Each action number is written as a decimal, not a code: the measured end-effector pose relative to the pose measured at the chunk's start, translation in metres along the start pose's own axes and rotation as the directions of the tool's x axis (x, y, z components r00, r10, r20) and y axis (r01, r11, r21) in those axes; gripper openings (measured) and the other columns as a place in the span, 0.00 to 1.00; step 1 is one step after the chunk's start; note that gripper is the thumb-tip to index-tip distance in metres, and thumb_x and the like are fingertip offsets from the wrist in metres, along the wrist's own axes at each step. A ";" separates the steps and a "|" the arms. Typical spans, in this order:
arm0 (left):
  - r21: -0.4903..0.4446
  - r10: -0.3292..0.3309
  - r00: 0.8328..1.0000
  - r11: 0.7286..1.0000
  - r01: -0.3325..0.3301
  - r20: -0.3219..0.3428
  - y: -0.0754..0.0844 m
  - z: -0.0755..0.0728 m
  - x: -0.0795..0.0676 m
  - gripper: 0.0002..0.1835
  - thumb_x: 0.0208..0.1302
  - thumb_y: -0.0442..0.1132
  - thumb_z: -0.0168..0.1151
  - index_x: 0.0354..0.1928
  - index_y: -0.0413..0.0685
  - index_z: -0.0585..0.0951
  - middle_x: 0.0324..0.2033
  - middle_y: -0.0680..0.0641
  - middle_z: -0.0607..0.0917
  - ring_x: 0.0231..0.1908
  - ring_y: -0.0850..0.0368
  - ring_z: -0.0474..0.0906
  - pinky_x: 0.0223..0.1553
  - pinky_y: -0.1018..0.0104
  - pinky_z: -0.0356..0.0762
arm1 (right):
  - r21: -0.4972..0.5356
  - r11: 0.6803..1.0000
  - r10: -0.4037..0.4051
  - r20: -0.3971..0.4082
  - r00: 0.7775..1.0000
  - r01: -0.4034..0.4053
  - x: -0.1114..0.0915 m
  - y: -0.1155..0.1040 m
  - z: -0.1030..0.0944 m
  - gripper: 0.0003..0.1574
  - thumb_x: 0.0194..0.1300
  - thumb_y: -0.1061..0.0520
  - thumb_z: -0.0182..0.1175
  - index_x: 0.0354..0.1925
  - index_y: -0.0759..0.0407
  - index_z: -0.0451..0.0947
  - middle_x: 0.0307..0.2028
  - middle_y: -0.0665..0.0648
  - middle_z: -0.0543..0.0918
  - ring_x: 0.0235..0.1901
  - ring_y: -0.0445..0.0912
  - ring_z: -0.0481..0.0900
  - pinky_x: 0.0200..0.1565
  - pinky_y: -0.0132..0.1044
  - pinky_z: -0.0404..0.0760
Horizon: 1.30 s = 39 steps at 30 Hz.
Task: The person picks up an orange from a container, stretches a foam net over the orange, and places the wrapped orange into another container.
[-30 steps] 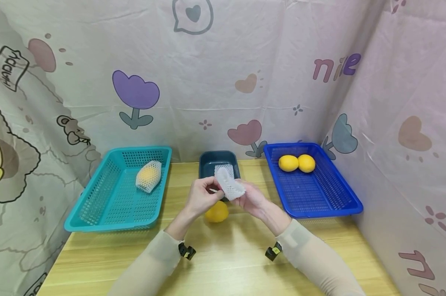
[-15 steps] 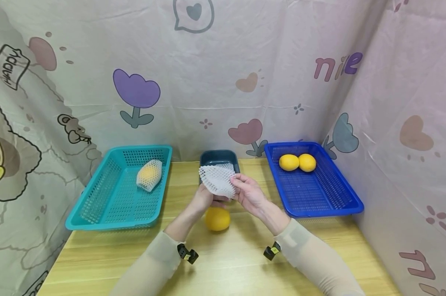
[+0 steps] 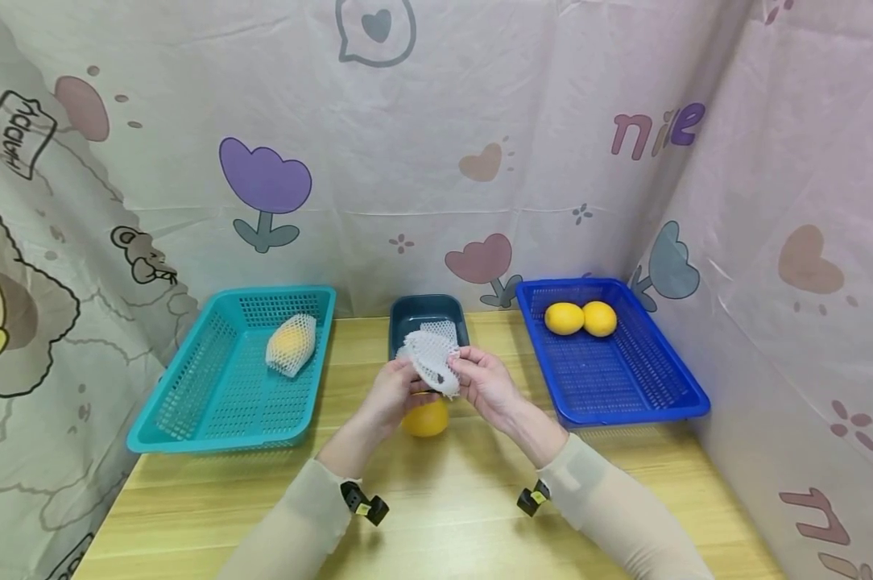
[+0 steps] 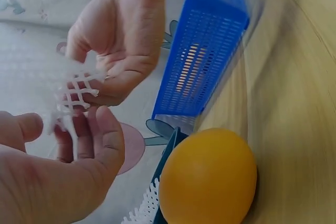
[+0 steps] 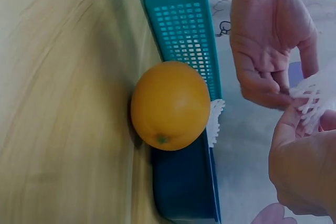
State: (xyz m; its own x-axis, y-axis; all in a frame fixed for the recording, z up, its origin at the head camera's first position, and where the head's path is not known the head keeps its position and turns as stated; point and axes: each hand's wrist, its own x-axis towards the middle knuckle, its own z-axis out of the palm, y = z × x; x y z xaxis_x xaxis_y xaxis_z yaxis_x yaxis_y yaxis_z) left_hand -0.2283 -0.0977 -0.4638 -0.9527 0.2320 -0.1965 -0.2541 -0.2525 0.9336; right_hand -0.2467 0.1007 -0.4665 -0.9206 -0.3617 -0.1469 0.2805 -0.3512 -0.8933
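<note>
White printed cloth hangs behind and along both sides: tulips, hearts, cartoon shapes, lettering. Pale wood-grain worktop in front of it, carries everything.

Turquoise basket at the left, perforated, long axis running front to back. Blue basket at the right, also perforated, angled outward toward the front. Dark teal bin sits between them at the back, much smaller, partly hidden by the hands and netting.

Both hands raised over the worktop, in front of the bin. Left hand: fingers clamped on the near-left edge of the netting, thumb on top, other fingers underneath. Right hand: thumb and fingers pinching the right edge. Hands close together, netting stretched between.

White foam netting is up off the worktop, sleeve-like, bunched, nothing visible inside. Wrapped fruit lies in the turquoise basket toward the back right, yellow showing through white mesh. Orange fruit rests bare on the worktop, below the hands, just in front of the bin; can't tell if it touches the bin. Two yellow fruits side by side at the back of the blue basket. Another mesh piece shows at the bin, behind the held netting. Smallest: black wrist camera at each cuff.
</note>
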 end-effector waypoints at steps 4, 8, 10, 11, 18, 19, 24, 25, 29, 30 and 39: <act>-0.138 -0.003 1.000 0.990 0.003 -0.002 0.001 -0.004 0.001 0.14 0.92 0.44 0.51 0.47 0.52 0.84 0.37 0.54 0.94 0.40 0.60 0.91 0.48 0.66 0.92 | 0.018 1.000 0.019 0.013 1.000 -0.019 -0.001 0.003 -0.002 0.15 0.87 0.63 0.53 0.44 0.48 0.83 0.40 0.46 0.94 0.38 0.38 0.92 0.42 0.30 0.90; -0.262 0.007 1.000 0.965 -0.001 0.023 0.002 -0.008 0.000 0.14 0.92 0.46 0.48 0.49 0.55 0.82 0.39 0.55 0.93 0.41 0.59 0.89 0.47 0.66 0.91 | 0.038 0.999 0.017 0.030 0.999 -0.018 0.000 0.006 -0.006 0.18 0.87 0.64 0.50 0.43 0.47 0.82 0.38 0.45 0.93 0.37 0.38 0.90 0.42 0.31 0.88; -0.300 0.005 1.000 0.954 0.004 0.029 0.002 -0.009 -0.001 0.15 0.92 0.47 0.47 0.48 0.56 0.83 0.39 0.55 0.93 0.41 0.60 0.89 0.46 0.67 0.90 | 0.048 0.998 0.025 0.039 0.999 -0.027 0.000 0.007 -0.007 0.18 0.86 0.64 0.50 0.42 0.46 0.82 0.37 0.44 0.93 0.37 0.38 0.89 0.43 0.32 0.87; -0.308 -0.001 0.999 0.951 0.011 0.033 0.003 -0.010 -0.002 0.14 0.92 0.47 0.48 0.48 0.57 0.83 0.39 0.55 0.93 0.41 0.61 0.89 0.46 0.67 0.90 | 0.052 0.998 0.032 0.043 0.999 -0.034 0.000 0.007 -0.007 0.19 0.86 0.64 0.51 0.41 0.46 0.82 0.37 0.44 0.93 0.37 0.38 0.89 0.43 0.32 0.86; -0.182 -0.061 0.995 0.980 0.076 0.085 0.001 -0.020 -0.011 0.17 0.90 0.42 0.50 0.66 0.41 0.79 0.44 0.55 0.95 0.45 0.61 0.92 0.49 0.66 0.93 | 0.112 0.991 0.065 0.079 0.995 -0.073 -0.002 0.006 -0.010 0.20 0.87 0.63 0.49 0.41 0.45 0.83 0.39 0.45 0.94 0.40 0.39 0.90 0.50 0.34 0.88; -0.166 -0.068 0.994 0.983 0.082 0.090 0.001 -0.021 -0.012 0.18 0.90 0.41 0.49 0.69 0.38 0.77 0.45 0.55 0.95 0.45 0.61 0.92 0.50 0.66 0.93 | 0.131 0.989 0.062 0.088 0.994 -0.073 -0.002 0.005 -0.011 0.20 0.87 0.64 0.48 0.42 0.46 0.83 0.40 0.45 0.94 0.41 0.39 0.90 0.51 0.35 0.89; -0.149 -0.067 0.992 0.985 0.083 0.106 -0.004 -0.027 -0.015 0.18 0.90 0.36 0.45 0.70 0.40 0.76 0.45 0.56 0.95 0.46 0.62 0.93 0.50 0.66 0.92 | 0.197 0.976 0.060 0.148 0.987 -0.089 -0.005 0.004 -0.012 0.22 0.85 0.66 0.43 0.47 0.49 0.82 0.43 0.47 0.94 0.43 0.40 0.90 0.52 0.35 0.89; -0.159 -0.065 0.992 0.984 0.082 0.109 -0.004 -0.029 -0.016 0.16 0.90 0.36 0.45 0.68 0.43 0.78 0.45 0.56 0.95 0.46 0.63 0.93 0.50 0.67 0.91 | 0.187 0.977 0.069 0.161 0.985 -0.099 -0.006 0.004 -0.012 0.21 0.85 0.65 0.43 0.48 0.49 0.82 0.43 0.47 0.94 0.43 0.40 0.90 0.52 0.35 0.89; -0.230 -0.069 0.992 0.969 0.091 0.103 -0.006 -0.037 -0.021 0.15 0.92 0.40 0.45 0.55 0.55 0.84 0.45 0.57 0.95 0.46 0.64 0.92 0.49 0.68 0.91 | 0.078 0.984 0.144 0.190 0.971 -0.162 -0.009 0.004 -0.014 0.16 0.88 0.58 0.46 0.53 0.48 0.82 0.46 0.46 0.94 0.46 0.40 0.90 0.53 0.36 0.88; -0.247 -0.071 0.992 0.965 0.094 0.102 -0.007 -0.039 -0.022 0.16 0.92 0.40 0.45 0.54 0.57 0.85 0.45 0.57 0.95 0.46 0.64 0.92 0.50 0.68 0.90 | 0.039 0.983 0.167 0.197 0.966 -0.178 -0.009 0.005 -0.014 0.16 0.88 0.56 0.48 0.54 0.48 0.83 0.47 0.46 0.94 0.46 0.40 0.90 0.54 0.36 0.88; -0.145 -0.080 0.996 0.986 0.084 0.032 -0.020 -0.051 -0.026 0.13 0.91 0.42 0.49 0.51 0.53 0.84 0.43 0.55 0.92 0.41 0.63 0.88 0.42 0.70 0.87 | -0.142 0.962 0.257 0.185 0.949 -0.233 -0.013 0.013 -0.018 0.17 0.84 0.62 0.56 0.44 0.47 0.90 0.42 0.46 0.95 0.42 0.40 0.92 0.51 0.35 0.91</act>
State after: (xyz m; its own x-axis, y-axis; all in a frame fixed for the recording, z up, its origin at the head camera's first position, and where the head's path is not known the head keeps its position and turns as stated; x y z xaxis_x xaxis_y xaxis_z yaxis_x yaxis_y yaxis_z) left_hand -0.2075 -0.1462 -0.4922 -0.9235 0.2812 -0.2608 -0.3544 -0.3658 0.8606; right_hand -0.2363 0.1161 -0.4839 -0.7510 -0.5933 -0.2899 0.4454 -0.1311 -0.8857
